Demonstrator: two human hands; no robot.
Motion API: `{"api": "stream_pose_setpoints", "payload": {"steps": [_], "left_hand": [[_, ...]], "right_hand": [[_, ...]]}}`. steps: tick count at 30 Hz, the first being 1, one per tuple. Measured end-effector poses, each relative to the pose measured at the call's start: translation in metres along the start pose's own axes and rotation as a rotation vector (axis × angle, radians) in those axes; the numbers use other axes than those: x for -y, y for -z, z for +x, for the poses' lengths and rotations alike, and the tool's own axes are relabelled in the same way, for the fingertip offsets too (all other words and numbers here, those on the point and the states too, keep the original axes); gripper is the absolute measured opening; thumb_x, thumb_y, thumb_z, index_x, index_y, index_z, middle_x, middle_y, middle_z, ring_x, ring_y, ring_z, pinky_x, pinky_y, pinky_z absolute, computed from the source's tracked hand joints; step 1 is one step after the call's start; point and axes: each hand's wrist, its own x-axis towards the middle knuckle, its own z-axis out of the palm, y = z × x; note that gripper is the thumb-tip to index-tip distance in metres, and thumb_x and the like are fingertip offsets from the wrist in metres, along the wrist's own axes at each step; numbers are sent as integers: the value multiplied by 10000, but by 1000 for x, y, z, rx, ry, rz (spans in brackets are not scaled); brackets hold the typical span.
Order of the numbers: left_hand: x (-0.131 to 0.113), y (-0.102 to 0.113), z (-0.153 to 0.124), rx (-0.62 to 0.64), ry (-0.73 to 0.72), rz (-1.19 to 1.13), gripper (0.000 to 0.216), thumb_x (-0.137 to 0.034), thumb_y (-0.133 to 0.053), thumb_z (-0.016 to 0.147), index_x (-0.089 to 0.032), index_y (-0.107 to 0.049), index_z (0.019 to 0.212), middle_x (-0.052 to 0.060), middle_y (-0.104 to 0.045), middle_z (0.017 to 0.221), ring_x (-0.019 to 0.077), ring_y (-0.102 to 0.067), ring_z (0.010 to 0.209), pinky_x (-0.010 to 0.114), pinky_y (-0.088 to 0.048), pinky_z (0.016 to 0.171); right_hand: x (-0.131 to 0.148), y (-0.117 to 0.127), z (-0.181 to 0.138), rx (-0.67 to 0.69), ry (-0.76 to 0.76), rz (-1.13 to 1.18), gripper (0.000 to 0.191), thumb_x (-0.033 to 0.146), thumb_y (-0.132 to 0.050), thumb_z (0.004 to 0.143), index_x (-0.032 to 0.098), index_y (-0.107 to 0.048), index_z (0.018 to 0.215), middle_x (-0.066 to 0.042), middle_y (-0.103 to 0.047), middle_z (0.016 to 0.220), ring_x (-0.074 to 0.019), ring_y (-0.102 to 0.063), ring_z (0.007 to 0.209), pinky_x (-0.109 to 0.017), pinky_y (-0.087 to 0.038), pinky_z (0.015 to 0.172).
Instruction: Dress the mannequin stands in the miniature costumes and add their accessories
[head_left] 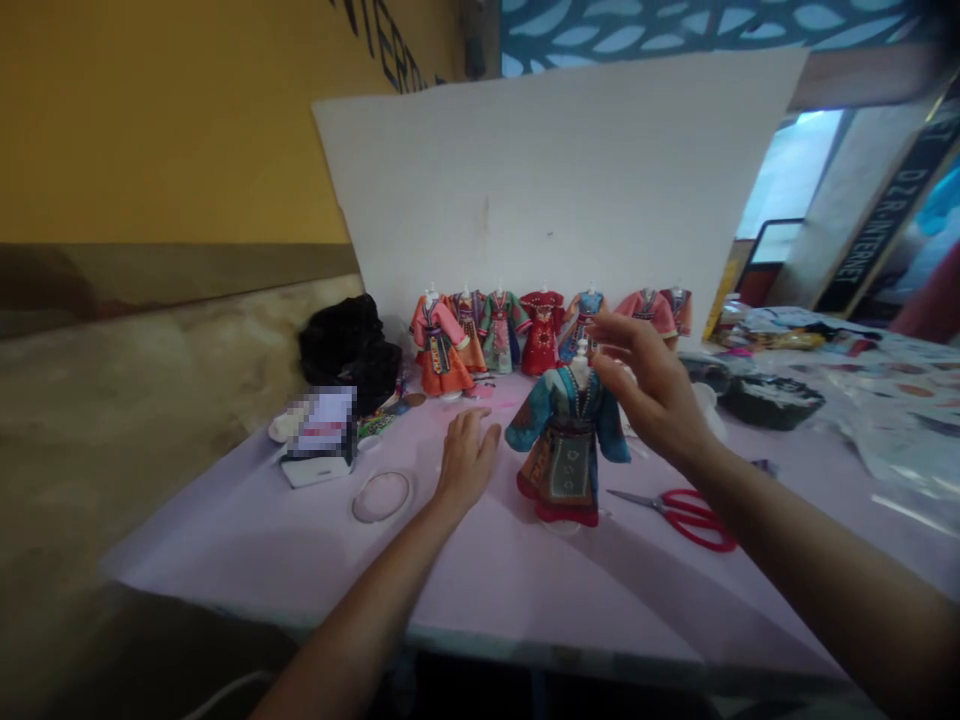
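Observation:
A miniature robe in blue, teal and red (574,440) stands upright on a small white mannequin at the middle of the table. My right hand (645,380) is at the mannequin's neck, fingers curved and apart; whether the fingertips touch the neck I cannot tell. To the left of the robe, my left hand (469,455) hovers over or rests on the table, its fingers loosely bent and the thumb apart, holding nothing. Red-handled scissors (694,515) lie to the right of the robe, partly behind my right forearm.
Several dressed miniature mannequins (499,325) line the back before a white board (555,180). At left are a phone (324,420) on a white box (319,470), a ring (381,497) and a black bag (349,350). A dark container (776,400) and plastic sheeting (892,440) lie at right.

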Motion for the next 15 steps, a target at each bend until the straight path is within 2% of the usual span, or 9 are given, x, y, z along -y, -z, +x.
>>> {"api": "stream_pose_setpoints", "payload": {"steps": [3, 9, 15], "left_hand": [[6, -5, -1, 10, 7, -3, 299, -361, -446, 1011, -194, -608, 1198, 126, -664, 1246, 285, -581, 1213, 494, -444, 1078], [15, -13, -3, 16, -4, -17, 284, -365, -461, 1008, -197, -630, 1162, 117, -679, 1196, 274, -599, 1179, 472, -461, 1061], [18, -14, -3, 19, -6, -32, 277, -361, -467, 1002, -204, -649, 1140, 110, -691, 1174, 270, -603, 1154, 473, -464, 1055]], "right_hand": [[2, -3, 8, 12, 4, 37, 372, 341, -579, 992, 285, -586, 1360, -91, -646, 1346, -286, -615, 1264, -502, -501, 1092], [10, -8, 19, 34, 9, 89, 217, 312, -558, 1005, 250, -700, 1157, -62, -740, 1113, -237, -691, 1081, -424, -543, 988], [8, -11, 21, 55, 10, 71, 182, 289, -574, 991, 240, -723, 1083, -43, -748, 1058, -207, -699, 1009, -370, -549, 891]]}}
